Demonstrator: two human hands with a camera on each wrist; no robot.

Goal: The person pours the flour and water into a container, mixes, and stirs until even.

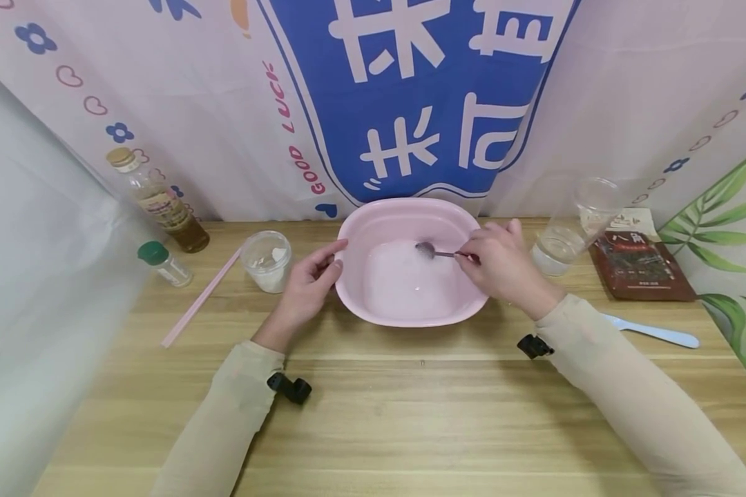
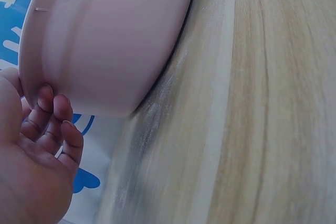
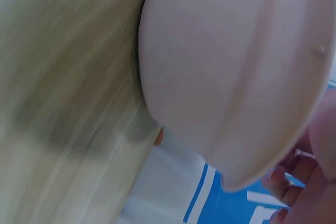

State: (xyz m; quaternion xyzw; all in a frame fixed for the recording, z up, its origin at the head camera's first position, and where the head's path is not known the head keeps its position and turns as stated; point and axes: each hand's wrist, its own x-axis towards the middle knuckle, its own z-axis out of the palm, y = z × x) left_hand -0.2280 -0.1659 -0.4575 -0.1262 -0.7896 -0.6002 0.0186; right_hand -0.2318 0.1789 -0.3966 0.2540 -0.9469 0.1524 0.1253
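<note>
Wooden table (image 1: 385,428) in head view, basin (image 1: 410,312) on it, left hand (image 1: 307,279) pinching its rim, right hand (image 1: 500,262) clamped on a spoon (image 1: 435,252) within it, from left wrist, fingers beneath the rim, from right wrist, spoon hidden

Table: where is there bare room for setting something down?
Mostly bare: in front of the basin, between left sleeve and right sleeve; also, smaller, between chopsticks and left sleeve. Crowded: back left, by bottle, shaker and jar; back right, by cup and packet.
</note>
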